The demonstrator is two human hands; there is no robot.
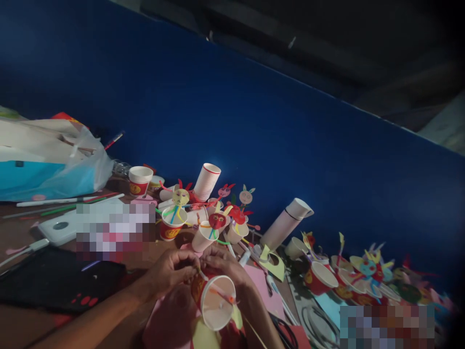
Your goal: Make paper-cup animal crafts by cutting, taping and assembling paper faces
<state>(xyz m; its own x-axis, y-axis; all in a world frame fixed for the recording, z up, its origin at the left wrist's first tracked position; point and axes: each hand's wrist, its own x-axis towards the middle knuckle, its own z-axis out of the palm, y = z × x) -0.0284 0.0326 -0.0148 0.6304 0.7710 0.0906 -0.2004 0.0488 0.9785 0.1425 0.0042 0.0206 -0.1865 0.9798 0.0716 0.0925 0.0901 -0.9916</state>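
A red and white paper cup [218, 303] lies tilted on its side at the front, its open mouth towards me, with a small orange piece inside. My left hand [178, 266] is closed in a pinch at the cup's far side, on a thin pale strip [202, 274] against its wall. My right hand [227, 264] curls around the cup's far right side, its fingers closed close to the left fingertips. What the right fingertips grip is partly hidden. Pink and yellow paper lies under the cup. Just beyond stands a cup [204, 236] with a red paper face [217, 221].
Decorated cups crowd the right, near cable loops [317, 325]. A cup stack [208, 182] and a white flask [286, 223] stand by the blue wall [232, 111]. At left are a plastic bag [87, 160], a white power bank [69, 225] and a black mat [47, 281].
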